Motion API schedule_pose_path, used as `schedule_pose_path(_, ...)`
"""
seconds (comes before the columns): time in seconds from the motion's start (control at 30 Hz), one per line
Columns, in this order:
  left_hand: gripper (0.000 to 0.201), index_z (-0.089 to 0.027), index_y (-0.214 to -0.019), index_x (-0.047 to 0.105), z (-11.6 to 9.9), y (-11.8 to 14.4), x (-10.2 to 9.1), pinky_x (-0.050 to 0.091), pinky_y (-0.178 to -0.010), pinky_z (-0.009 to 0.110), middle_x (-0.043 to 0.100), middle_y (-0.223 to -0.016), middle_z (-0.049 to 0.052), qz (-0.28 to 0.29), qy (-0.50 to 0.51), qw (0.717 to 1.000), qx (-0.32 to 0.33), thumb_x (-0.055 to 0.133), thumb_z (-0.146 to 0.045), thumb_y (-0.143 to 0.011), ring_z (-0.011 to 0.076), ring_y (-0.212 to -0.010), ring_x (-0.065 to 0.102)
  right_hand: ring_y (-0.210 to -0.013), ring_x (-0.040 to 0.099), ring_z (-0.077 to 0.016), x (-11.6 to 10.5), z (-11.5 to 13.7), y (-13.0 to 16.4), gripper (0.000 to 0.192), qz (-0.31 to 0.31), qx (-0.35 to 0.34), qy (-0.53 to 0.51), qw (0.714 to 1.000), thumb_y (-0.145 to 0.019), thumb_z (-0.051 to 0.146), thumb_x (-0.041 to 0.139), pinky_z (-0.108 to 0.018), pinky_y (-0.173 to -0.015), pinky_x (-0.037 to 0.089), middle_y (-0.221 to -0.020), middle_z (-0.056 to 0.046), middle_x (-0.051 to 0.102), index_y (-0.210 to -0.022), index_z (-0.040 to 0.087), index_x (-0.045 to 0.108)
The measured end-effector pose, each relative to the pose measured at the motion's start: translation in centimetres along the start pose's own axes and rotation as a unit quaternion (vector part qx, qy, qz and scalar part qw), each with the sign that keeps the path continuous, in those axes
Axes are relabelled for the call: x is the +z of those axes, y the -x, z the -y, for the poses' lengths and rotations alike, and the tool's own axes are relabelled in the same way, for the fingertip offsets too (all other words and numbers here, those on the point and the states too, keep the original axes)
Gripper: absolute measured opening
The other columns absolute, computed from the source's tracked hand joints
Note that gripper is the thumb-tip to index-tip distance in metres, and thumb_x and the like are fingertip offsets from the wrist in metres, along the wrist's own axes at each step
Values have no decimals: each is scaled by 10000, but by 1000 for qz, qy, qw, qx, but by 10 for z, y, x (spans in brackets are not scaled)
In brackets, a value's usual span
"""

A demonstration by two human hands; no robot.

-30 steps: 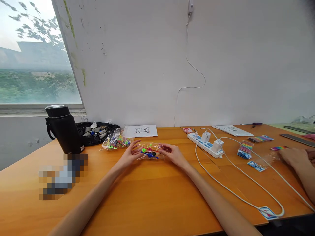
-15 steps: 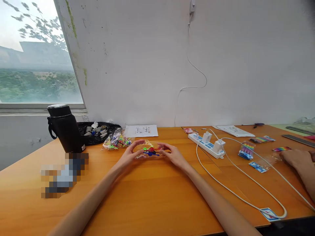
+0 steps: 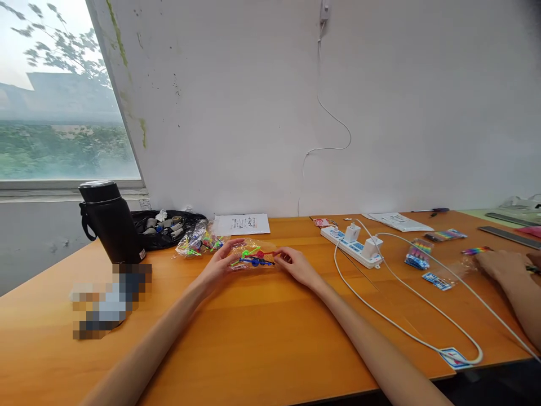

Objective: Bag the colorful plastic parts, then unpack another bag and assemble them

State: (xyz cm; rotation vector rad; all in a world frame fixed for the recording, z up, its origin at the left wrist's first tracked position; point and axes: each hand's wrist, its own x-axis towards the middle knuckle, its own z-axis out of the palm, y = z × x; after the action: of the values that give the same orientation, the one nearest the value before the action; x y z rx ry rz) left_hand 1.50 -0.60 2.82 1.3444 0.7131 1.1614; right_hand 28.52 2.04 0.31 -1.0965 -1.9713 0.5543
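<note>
A clear plastic bag (image 3: 243,263) with small green, red and blue plastic pieces lies between my two hands on the wooden table. The thumb and fingers of my left hand (image 3: 218,264) are curled round its left end. My right hand (image 3: 297,266) pinches the right end, where the tip of a red piece reaches the fingers. I cannot tell what kind of pieces these are. Just beyond my left hand sits another clear bag (image 3: 198,242) of similar bright pieces.
On the left stand a black flask (image 3: 110,223) and a black plastic bag (image 3: 163,228) holding bits of rubbish. A printed sheet (image 3: 242,224) lies by the wall. To the right are a white power strip (image 3: 353,247), looping cables, small packets (image 3: 418,254) and another person's hand (image 3: 501,264).
The pieces in the bag have spread out sideways, with the red and blue ones shifted. My right hand has closed into a tighter pinch. The view has turned slightly right.
</note>
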Motion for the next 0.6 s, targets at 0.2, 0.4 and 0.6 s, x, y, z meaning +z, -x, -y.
schedule_pose_path(0.2, 437, -287, -1246, 611, 1, -1, -4, 556, -888, 356, 488, -1394, 56, -10, 37, 999, -8, 702, -338, -821, 262, -1189, 553, -734, 596, -162, 1, 11, 1, 422, 35, 61, -95, 993, -921, 563, 505, -275, -677, 458, -892, -46, 694, -1032, 190, 668)
schedule_pose_path(0.4, 441, -307, -1238, 629, 2, -4, -9, 552, -893, 369, 482, -1391, 44, -20, 61, 998, -4, 711, -315, -805, 243, -1164, 543, -709, 611, -154, -3, 18, -1, 455, 61, 85, -178, 979, -810, 524, 671, -261, -631, 463, -873, -43, 691, -1111, 188, 617)
schedule_pose_path(0.6, 452, -306, -1254, 614, 2, -5, -10, 559, -875, 359, 433, -1462, 42, -15, 72, 997, 3, 701, -304, -811, 251, -1192, 529, -692, 624, -159, 1, 9, -4, 414, 21, 108, -232, 966, -818, 448, 658, -294, -690, 488, -808, -28, 701, -1115, 208, 499)
